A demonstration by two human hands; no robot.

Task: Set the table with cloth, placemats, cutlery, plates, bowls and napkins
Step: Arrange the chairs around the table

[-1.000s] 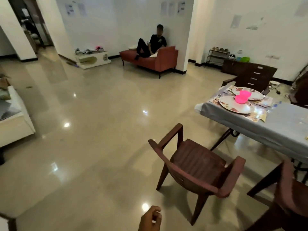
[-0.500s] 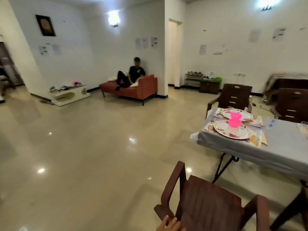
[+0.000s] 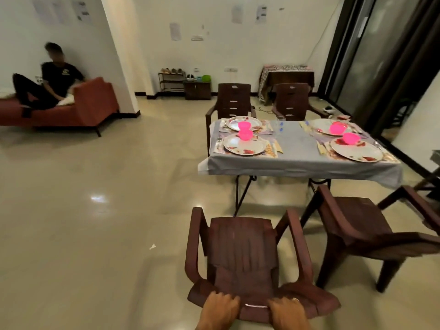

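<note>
Two hands, left hand [image 3: 220, 309] and right hand [image 3: 287, 312], at bottom centre, fingers curled over the top rail of a brown chair [image 3: 245, 256]. Upper right: bench under grey cloth [image 3: 297, 160], carrying four plates [image 3: 245, 145] with pink bowls [image 3: 245, 134] on placemats.

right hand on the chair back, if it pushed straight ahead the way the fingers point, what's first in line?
The right hand grips the near chair top rail. Straight ahead past the backrest is open air over its seat, then probably the table's grey cloth edge; depth unclear.
</note>
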